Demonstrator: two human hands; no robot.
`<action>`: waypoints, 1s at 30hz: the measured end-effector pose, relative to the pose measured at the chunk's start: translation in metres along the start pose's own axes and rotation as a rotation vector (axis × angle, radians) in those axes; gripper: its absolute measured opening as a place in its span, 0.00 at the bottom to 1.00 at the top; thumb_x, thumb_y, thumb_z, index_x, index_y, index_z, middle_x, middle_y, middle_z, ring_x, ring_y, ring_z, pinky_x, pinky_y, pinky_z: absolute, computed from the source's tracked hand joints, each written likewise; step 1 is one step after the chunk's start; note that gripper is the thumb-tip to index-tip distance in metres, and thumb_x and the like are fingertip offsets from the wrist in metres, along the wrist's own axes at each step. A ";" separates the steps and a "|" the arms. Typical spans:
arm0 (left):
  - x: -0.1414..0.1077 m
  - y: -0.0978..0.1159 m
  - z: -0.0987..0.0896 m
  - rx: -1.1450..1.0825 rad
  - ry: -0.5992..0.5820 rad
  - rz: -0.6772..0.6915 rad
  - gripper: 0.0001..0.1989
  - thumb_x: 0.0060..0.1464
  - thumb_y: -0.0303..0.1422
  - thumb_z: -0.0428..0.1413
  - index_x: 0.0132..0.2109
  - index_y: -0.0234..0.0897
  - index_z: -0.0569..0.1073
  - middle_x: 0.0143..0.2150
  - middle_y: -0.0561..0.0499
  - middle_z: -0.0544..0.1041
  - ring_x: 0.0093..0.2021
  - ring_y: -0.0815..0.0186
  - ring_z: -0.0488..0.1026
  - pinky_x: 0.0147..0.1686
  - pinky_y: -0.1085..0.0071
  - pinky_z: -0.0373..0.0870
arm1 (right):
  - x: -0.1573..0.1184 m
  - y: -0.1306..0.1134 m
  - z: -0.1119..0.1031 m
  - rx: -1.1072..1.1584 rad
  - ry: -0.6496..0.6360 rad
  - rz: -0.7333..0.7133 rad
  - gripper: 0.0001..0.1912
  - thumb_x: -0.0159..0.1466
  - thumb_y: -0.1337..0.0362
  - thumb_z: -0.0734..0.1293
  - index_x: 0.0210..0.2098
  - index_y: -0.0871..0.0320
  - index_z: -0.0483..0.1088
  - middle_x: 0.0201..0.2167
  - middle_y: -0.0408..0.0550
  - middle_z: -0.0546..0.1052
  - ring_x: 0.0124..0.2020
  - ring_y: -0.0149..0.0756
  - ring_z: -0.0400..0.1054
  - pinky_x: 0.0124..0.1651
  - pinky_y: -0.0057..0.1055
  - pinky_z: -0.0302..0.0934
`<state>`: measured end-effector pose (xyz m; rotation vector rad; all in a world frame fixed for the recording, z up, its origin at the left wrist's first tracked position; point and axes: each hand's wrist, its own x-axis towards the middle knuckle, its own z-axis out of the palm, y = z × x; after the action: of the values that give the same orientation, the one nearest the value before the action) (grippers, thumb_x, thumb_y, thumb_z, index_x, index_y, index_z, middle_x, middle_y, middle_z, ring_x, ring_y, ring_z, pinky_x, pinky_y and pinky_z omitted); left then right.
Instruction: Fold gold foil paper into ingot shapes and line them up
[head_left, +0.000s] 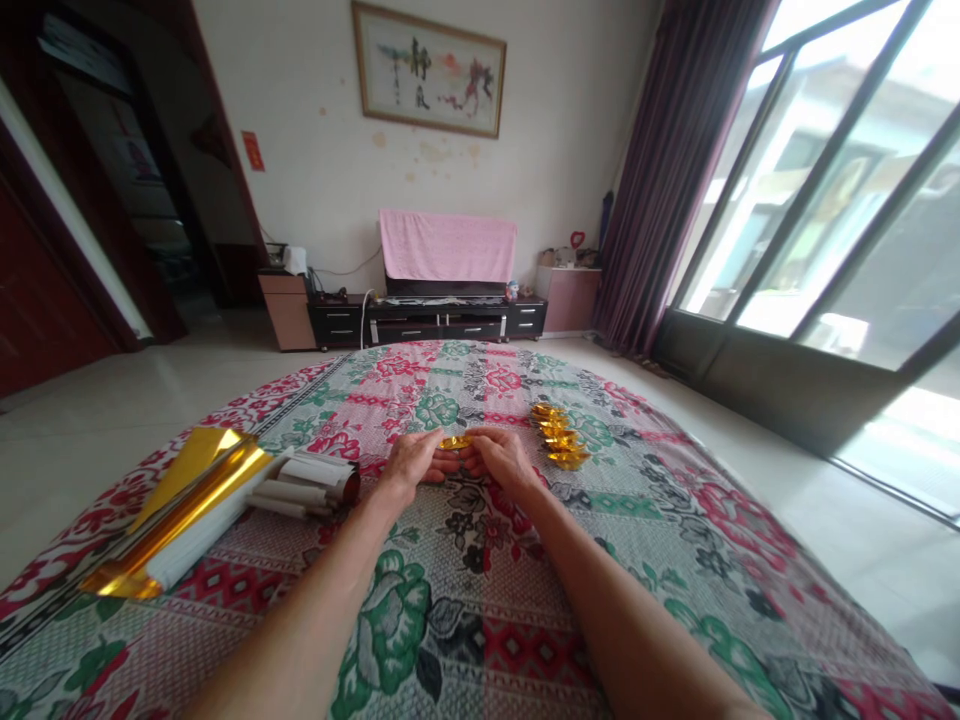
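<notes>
Between my two hands, above the middle of the flowered cloth (457,580), is a small piece of shiny gold foil paper (454,443). My left hand (420,462) pinches its left end, thumb on top and fingers beneath. The right end is pinched the same way by my right hand (501,458). Just right of my right hand, several folded gold foil ingots (559,438) lie bunched in a row. To the left of my left hand are rolled white-backed papers (300,485) and larger gold foil sheets (202,500), partly curled.
The cloth covers a wide surface with a rounded far edge. Beyond it stands a low black cabinet (439,322) with a pink towel (448,245) draped over something on it. A purple curtain (652,180) and glass doors are on the right; a doorway is at left.
</notes>
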<state>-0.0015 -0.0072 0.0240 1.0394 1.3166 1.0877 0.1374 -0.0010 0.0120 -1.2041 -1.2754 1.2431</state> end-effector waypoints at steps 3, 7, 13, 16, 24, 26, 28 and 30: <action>0.001 -0.002 0.000 0.081 0.011 -0.001 0.15 0.49 0.38 0.53 0.38 0.30 0.73 0.23 0.47 0.77 0.22 0.65 0.74 0.17 0.77 0.65 | 0.001 -0.001 0.002 -0.040 0.027 0.026 0.13 0.54 0.70 0.58 0.35 0.63 0.71 0.18 0.42 0.74 0.17 0.26 0.66 0.19 0.20 0.61; 0.002 -0.004 0.001 0.147 0.021 0.002 0.15 0.50 0.38 0.52 0.37 0.30 0.73 0.23 0.47 0.77 0.23 0.65 0.75 0.17 0.77 0.65 | 0.002 -0.003 0.002 -0.106 0.016 0.059 0.10 0.55 0.69 0.59 0.28 0.62 0.71 0.17 0.42 0.74 0.15 0.25 0.65 0.17 0.19 0.60; 0.002 -0.003 0.001 0.180 0.017 -0.008 0.15 0.51 0.37 0.50 0.40 0.30 0.73 0.23 0.47 0.77 0.24 0.65 0.75 0.17 0.78 0.64 | 0.002 -0.005 0.000 -0.141 0.007 0.074 0.12 0.56 0.66 0.58 0.21 0.62 0.69 0.18 0.45 0.74 0.14 0.25 0.64 0.17 0.19 0.60; 0.003 -0.005 0.001 0.184 0.025 -0.009 0.15 0.51 0.37 0.50 0.40 0.31 0.73 0.24 0.47 0.78 0.24 0.65 0.75 0.18 0.77 0.65 | 0.002 -0.006 0.001 -0.119 0.028 0.094 0.12 0.56 0.66 0.58 0.22 0.63 0.69 0.18 0.45 0.74 0.13 0.25 0.63 0.16 0.20 0.60; 0.007 -0.010 0.001 0.159 0.039 0.014 0.12 0.49 0.35 0.53 0.38 0.31 0.74 0.23 0.47 0.78 0.24 0.63 0.75 0.18 0.76 0.65 | 0.000 -0.007 0.001 -0.120 0.040 0.080 0.11 0.56 0.65 0.59 0.21 0.63 0.68 0.17 0.45 0.74 0.13 0.24 0.63 0.16 0.19 0.60; 0.007 -0.011 0.000 0.136 0.032 0.023 0.12 0.48 0.34 0.54 0.39 0.32 0.75 0.24 0.48 0.78 0.24 0.63 0.75 0.18 0.75 0.65 | -0.002 -0.007 0.001 -0.107 0.037 0.065 0.11 0.56 0.65 0.59 0.22 0.62 0.68 0.17 0.45 0.74 0.13 0.24 0.63 0.16 0.19 0.59; 0.007 -0.011 -0.001 0.097 0.012 0.040 0.13 0.49 0.35 0.54 0.39 0.33 0.75 0.25 0.48 0.78 0.24 0.64 0.75 0.19 0.76 0.65 | -0.002 -0.006 0.001 -0.091 0.044 0.040 0.11 0.56 0.65 0.59 0.24 0.62 0.69 0.17 0.44 0.74 0.14 0.24 0.63 0.16 0.18 0.59; 0.007 -0.011 -0.002 0.050 -0.015 0.065 0.12 0.49 0.35 0.54 0.40 0.32 0.74 0.26 0.49 0.78 0.25 0.65 0.75 0.20 0.76 0.65 | -0.003 -0.004 0.001 -0.090 0.070 0.002 0.11 0.57 0.63 0.58 0.26 0.62 0.69 0.17 0.43 0.73 0.14 0.25 0.63 0.16 0.19 0.59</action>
<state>-0.0038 -0.0030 0.0116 1.1319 1.3120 1.0977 0.1363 -0.0039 0.0159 -1.3021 -1.2900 1.1453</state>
